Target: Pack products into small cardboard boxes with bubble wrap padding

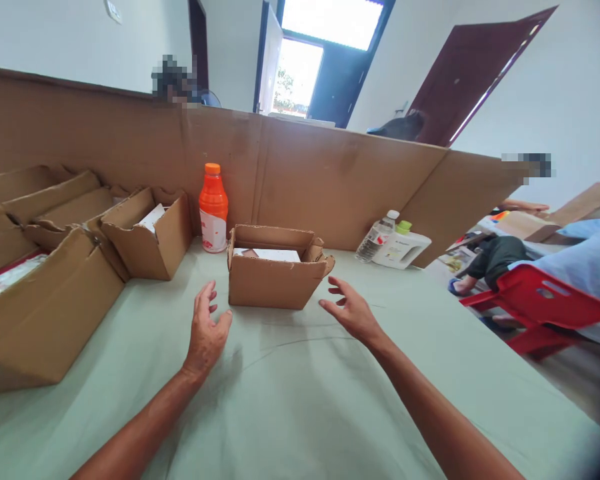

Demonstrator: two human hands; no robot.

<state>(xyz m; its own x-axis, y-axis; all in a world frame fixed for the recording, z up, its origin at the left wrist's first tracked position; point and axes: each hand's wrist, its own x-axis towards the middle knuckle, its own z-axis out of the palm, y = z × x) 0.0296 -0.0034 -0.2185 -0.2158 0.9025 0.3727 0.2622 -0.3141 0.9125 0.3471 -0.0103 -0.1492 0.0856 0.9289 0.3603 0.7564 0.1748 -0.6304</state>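
Note:
A small open cardboard box point(267, 283) stands on the pale green cloth point(300, 400) in front of me, with a white item point(277, 255) inside it. My left hand point(207, 333) hovers near its left front corner, fingers apart and holding nothing. On the other side, my right hand point(350, 307) is beside the box's right end, also open, with its thumb and fingers spread. Neither hand appears to touch the box. Behind its left side rises an orange bottle point(213, 207) with an orange cap and a whitish label.
Several open cardboard boxes point(45, 320) line the left side, some holding white things. A cardboard partition point(320, 180) runs along the back. By it, at right, are a clear bottle point(377, 237) and a white jug point(405, 250). A person sits on a red chair point(560, 297) at right.

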